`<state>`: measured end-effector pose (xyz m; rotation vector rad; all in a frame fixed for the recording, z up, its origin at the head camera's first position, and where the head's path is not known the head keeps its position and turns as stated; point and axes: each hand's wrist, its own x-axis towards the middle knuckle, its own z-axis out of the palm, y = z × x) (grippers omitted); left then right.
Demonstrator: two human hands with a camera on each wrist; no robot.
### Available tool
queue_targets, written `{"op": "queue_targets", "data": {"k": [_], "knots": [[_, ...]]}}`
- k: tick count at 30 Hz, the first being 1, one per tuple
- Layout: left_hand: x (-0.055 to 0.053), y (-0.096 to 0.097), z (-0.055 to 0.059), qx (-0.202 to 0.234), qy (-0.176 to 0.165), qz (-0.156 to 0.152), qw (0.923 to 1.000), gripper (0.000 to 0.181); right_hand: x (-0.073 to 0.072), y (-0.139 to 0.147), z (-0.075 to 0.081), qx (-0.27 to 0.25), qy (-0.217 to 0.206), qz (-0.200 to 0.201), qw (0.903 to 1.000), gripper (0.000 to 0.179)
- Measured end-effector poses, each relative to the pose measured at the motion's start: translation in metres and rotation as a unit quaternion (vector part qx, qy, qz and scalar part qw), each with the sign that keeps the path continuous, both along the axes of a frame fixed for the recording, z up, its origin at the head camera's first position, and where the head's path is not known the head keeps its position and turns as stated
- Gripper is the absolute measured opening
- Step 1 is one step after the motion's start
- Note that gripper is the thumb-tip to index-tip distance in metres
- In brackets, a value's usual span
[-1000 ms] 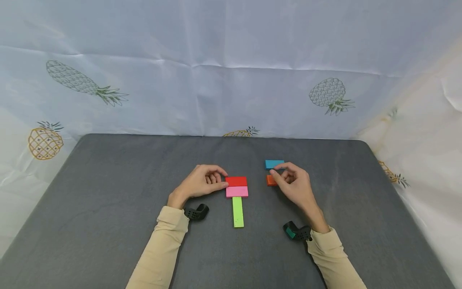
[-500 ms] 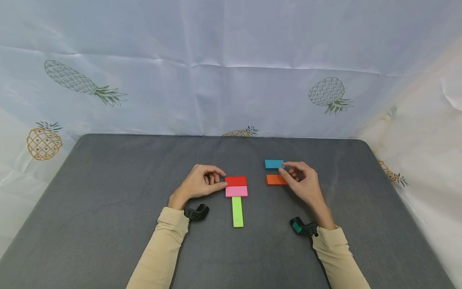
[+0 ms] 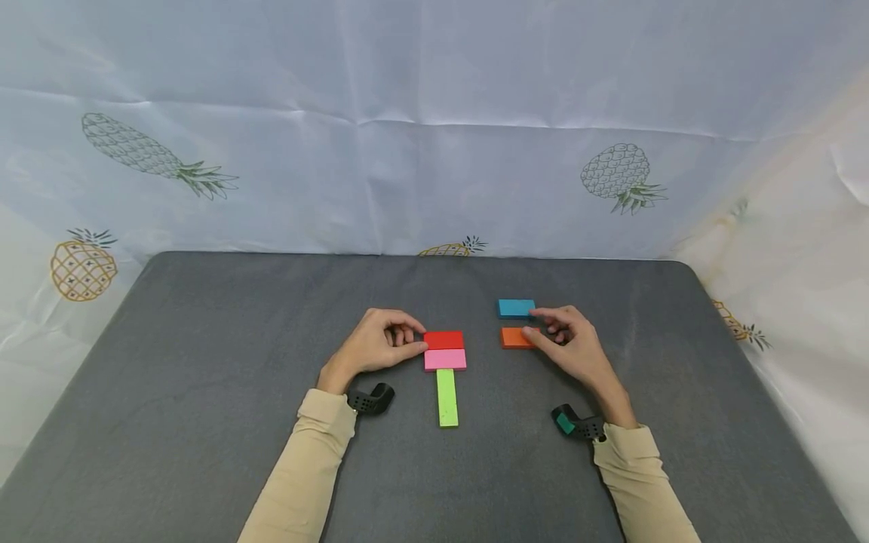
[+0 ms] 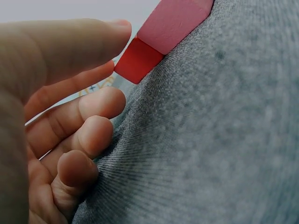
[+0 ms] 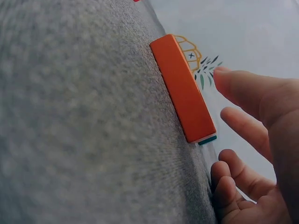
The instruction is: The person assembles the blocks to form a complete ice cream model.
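Note:
A red block [image 3: 443, 340] lies flat against the far side of a pink block [image 3: 445, 360], with a lime green block [image 3: 447, 398] pointing toward me below them. My left hand [image 3: 373, 343] is at the red block's left end. Its index fingertip meets the corner or nearly so, while a small gap shows at the thumb in the left wrist view. To the right, an orange block [image 3: 515, 338] lies in front of a blue block [image 3: 516, 308]. My right hand [image 3: 573, 343] hovers by their right ends, thumb over the orange one in the head view; the right wrist view shows it apart.
The blocks lie on a dark grey cloth-covered table [image 3: 237, 437]. A white curtain [image 3: 407, 68] printed with pineapples hangs behind its far edge and along the sides. Each wrist wears a black camera mount [image 3: 371, 400].
My right hand has drawn back to the right, uncovering more of the orange and blue blocks. My left hand stays by the red block, and the blocks have not visibly moved.

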<state>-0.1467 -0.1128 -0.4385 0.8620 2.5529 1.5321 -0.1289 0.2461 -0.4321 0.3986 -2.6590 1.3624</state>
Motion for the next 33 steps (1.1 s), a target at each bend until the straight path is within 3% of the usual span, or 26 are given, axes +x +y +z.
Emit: {"op": "queue_targets", "data": {"k": [8,18,33], "knots": [[-0.0009,0.001,0.0,-0.004,0.002,0.0,1.0,0.012,-0.0008,0.0045,0.0013,0.035,-0.019,0.015,0.9991,0.036],[-0.0002,0.0003,0.0008,-0.007,0.0,0.002,1.0,0.014,-0.0012,0.007,0.0008,0.09,-0.001,0.057,0.9943,0.039],[-0.001,-0.0003,-0.001,-0.009,0.001,0.006,0.9999,0.015,-0.0014,0.0077,0.0009,0.104,-0.002,0.068,0.9922,0.038]]}}
